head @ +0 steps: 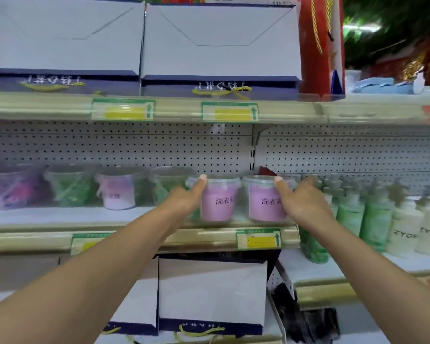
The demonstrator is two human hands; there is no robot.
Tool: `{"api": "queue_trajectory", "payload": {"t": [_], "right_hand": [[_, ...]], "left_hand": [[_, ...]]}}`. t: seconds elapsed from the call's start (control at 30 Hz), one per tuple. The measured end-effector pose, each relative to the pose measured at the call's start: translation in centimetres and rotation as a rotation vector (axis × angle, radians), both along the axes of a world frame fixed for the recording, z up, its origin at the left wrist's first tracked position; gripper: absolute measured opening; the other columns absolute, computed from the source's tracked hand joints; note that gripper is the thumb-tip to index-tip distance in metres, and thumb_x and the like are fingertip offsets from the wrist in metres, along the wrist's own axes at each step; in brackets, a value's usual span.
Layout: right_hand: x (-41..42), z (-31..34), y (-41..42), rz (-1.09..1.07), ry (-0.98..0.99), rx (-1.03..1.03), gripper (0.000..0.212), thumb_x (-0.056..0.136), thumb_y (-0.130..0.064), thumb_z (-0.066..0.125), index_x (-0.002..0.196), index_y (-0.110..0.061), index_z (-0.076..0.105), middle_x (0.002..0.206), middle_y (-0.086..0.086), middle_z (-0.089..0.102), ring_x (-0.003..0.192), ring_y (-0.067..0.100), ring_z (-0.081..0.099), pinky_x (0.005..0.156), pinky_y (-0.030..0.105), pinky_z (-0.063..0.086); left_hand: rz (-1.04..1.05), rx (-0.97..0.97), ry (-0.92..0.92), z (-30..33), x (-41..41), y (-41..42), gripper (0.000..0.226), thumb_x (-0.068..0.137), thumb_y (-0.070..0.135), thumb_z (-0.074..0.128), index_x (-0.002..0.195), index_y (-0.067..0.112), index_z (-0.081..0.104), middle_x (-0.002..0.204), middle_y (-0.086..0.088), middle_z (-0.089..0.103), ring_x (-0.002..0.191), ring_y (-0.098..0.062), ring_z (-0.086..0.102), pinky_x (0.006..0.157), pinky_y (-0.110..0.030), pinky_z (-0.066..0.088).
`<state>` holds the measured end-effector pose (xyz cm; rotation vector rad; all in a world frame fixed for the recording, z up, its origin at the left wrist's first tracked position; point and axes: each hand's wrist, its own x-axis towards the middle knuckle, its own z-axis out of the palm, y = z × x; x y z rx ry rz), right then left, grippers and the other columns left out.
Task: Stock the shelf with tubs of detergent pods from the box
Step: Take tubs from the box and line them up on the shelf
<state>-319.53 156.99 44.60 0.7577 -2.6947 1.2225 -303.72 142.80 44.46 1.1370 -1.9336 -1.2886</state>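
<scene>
Tubs already line the shelf (60, 217); the left hand (184, 197) grips one pink tub (219, 202), the right hand (301, 202) another pink tub (266, 202), both standing near its front edge. The box is out of view, so remaining stock is unknown.
</scene>
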Motion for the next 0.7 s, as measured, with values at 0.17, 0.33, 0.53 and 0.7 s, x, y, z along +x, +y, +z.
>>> {"api": "queue_trajectory", "payload": {"t": [0.17, 0.33, 0.53, 0.7], "right_hand": [[0.6, -1.4, -0.1, 0.021, 0.295, 0.109, 0.053, 0.089, -0.035, 0.056, 0.134, -0.023, 0.030, 0.100, 0.012, 0.064, 0.093, 0.035, 0.061, 0.072, 0.035, 0.047], [-0.7, -1.2, -1.6, 0.003, 0.385, 0.061, 0.037, 0.087, -0.024, 0.063, 0.118, -0.016, 0.043, 0.093, 0.016, 0.064, 0.084, 0.034, 0.060, 0.064, 0.033, 0.045], [-3.3, -1.5, -4.4, 0.079, 0.295, 0.047, 0.032, 0.090, -0.015, 0.056, 0.120, -0.011, 0.045, 0.099, 0.018, 0.064, 0.087, 0.035, 0.060, 0.071, 0.039, 0.052], [-3.2, -1.9, -5.3, 0.204, 0.246, 0.234, 0.069, 0.086, -0.011, 0.048, 0.147, -0.012, 0.015, 0.114, 0.019, 0.056, 0.101, 0.038, 0.056, 0.079, 0.041, 0.050]], "left_hand": [[0.090, -0.642, -0.062, -1.4, 0.4, 0.6, 0.062, 0.086, 0.042, 0.062, 0.134, 0.022, 0.029, 0.131, -0.010, 0.042, 0.105, -0.033, 0.056, 0.084, -0.038, 0.046], [0.113, -1.052, -0.297, -0.5, -0.8, -0.2, 0.040, 0.087, 0.034, 0.064, 0.121, 0.021, 0.047, 0.125, -0.004, 0.040, 0.081, -0.024, 0.057, 0.065, -0.030, 0.039], [0.096, -1.311, -0.529, 0.5, -4.1, -2.0, 0.035, 0.082, 0.019, 0.067, 0.115, 0.013, 0.057, 0.103, -0.006, 0.061, 0.091, -0.029, 0.063, 0.053, -0.030, 0.034], [0.074, -1.559, -0.565, 0.5, -5.9, -3.4, 0.038, 0.023, 0.004, 0.078, 0.059, 0.010, 0.069, 0.047, -0.004, 0.057, 0.054, -0.024, 0.061, 0.043, -0.020, 0.039]]}}
